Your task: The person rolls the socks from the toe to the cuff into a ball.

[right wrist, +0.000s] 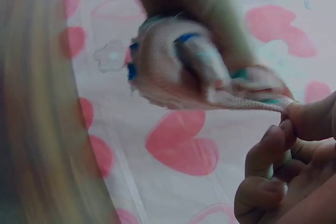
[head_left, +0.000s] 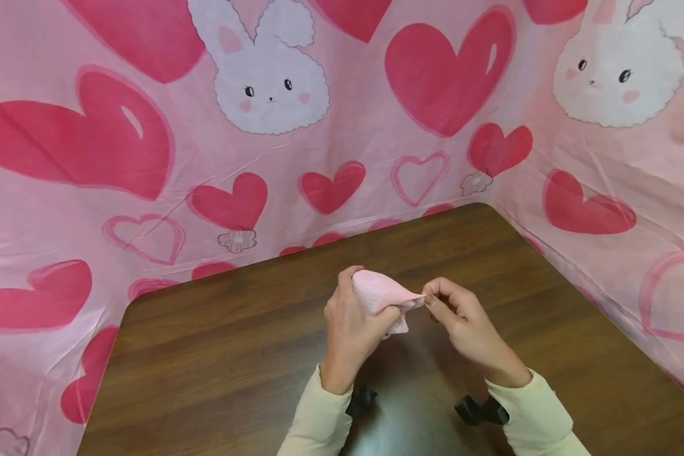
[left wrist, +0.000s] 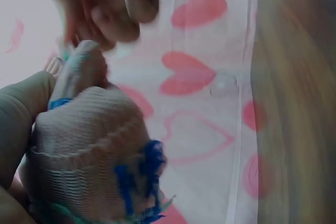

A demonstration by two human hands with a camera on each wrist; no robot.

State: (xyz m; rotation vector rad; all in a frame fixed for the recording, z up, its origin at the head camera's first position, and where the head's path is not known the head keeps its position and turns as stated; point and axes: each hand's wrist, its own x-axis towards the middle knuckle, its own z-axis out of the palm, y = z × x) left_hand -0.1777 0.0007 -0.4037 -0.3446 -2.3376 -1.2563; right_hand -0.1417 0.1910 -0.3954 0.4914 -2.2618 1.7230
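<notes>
A pink knitted sock is held in the air over the table. My left hand grips its body, with the thumb across the front. Opposite, my right hand pinches the edge between thumb and finger and draws it into a point. In the left wrist view the sock is bunched and shows loose blue threads, as if its inner side faces out. The right wrist view has the sock stretched between both hands. Part of it is hidden behind the left hand's fingers.
A brown wooden table lies under both hands. Pink cloth with hearts and rabbits hangs along its back and right sides. Black wrist mounts sit by the pale sleeves.
</notes>
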